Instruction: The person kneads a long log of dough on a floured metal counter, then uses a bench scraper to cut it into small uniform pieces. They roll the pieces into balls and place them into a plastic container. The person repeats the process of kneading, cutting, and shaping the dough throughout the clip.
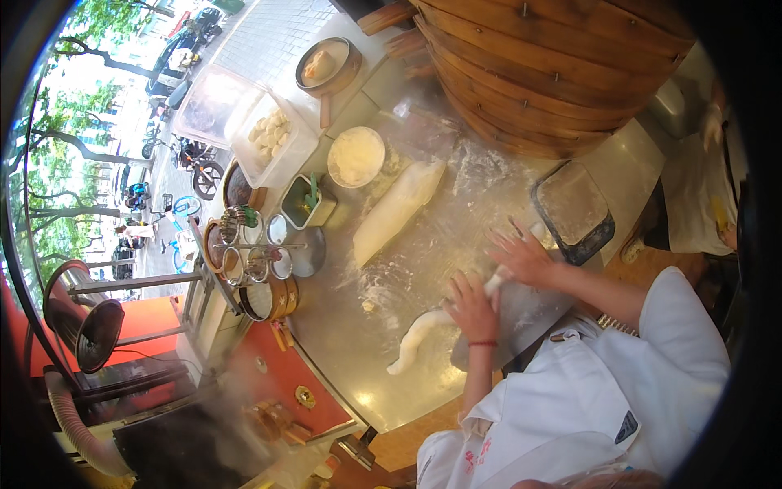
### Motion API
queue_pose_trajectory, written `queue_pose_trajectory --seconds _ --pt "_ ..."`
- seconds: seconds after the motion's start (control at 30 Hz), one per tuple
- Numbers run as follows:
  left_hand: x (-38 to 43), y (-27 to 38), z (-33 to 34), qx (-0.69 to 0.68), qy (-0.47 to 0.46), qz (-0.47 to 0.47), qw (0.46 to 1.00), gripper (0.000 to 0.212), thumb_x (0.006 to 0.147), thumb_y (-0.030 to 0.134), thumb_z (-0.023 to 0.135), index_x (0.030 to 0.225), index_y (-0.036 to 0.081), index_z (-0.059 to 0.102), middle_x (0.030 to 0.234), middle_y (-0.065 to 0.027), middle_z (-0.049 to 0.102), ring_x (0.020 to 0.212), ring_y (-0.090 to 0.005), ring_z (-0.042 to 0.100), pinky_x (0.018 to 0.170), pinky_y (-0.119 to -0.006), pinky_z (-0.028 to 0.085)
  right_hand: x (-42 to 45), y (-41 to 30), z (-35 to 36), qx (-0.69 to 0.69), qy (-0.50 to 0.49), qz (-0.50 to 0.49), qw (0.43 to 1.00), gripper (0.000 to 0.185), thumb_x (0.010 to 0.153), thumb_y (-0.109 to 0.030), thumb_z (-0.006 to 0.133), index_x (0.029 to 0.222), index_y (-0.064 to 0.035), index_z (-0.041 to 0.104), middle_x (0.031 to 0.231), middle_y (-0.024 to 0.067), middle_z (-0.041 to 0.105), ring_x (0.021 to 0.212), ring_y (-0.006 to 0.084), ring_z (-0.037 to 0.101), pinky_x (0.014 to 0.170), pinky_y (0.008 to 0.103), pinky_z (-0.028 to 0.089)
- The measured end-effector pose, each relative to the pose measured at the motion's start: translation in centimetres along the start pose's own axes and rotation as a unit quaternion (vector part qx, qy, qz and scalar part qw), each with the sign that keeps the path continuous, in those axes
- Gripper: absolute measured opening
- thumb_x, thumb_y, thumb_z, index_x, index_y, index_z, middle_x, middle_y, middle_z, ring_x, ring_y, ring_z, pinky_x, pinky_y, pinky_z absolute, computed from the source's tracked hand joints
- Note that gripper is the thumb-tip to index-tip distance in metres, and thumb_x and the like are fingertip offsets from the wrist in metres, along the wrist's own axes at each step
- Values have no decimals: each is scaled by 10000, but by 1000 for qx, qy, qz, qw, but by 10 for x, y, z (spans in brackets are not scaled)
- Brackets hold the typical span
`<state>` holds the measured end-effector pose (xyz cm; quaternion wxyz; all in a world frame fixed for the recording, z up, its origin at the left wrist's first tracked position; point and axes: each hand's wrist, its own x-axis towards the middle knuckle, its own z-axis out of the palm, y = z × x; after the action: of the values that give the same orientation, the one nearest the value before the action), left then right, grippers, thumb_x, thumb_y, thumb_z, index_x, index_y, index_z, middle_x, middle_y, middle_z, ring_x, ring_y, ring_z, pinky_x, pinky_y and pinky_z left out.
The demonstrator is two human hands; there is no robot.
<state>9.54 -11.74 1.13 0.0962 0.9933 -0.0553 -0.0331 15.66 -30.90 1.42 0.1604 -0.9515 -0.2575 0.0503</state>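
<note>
A long rope of white dough [415,335] lies on the floured metal worktop in front of me, its near-left end curving toward the table's edge. My left hand [473,310] rests on the rope with its fingers spread, palm down. Farther along the same rope, my right hand [519,257] also lies palm down, fingers apart. Part of the rope is hidden under both hands, and a short length shows between them. Beyond the hands is a thick, flat slab of pale dough [400,211]. A small dough scrap [368,305] sits among loose flour.
Large stacked bamboo steamers [537,73] stand at the upper right. A dark-rimmed tray [574,208] is beside my right hand. A bowl of pale flour-like stuff [356,157], a plastic box [299,150] of dough pieces, a metal tin [308,202] and a condiment rack [256,247] line the far side.
</note>
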Motion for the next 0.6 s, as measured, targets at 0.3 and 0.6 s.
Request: queue_pose_trajectory --seconds 0.3,0.6 --pt "64 -34 -2 52 36 -45 997 613 912 436 596 1424 121 483 1538 -141 389 1426 -346 344 1078 -682 237 61 22 11 -22 15 21 999 551 937 -432 554 1398 -132 533 1539 122 399 1427 260 352 1197 575 122" --pt "36 -27 -13 25 27 -29 999 583 924 442 590 1416 143 497 1549 -113 384 1418 -349 353 1084 -681 230 33 18 -2 -31 40 58 997 549 916 -448 579 1355 -119 571 1524 138 407 1425 266 346 1191 585 129"
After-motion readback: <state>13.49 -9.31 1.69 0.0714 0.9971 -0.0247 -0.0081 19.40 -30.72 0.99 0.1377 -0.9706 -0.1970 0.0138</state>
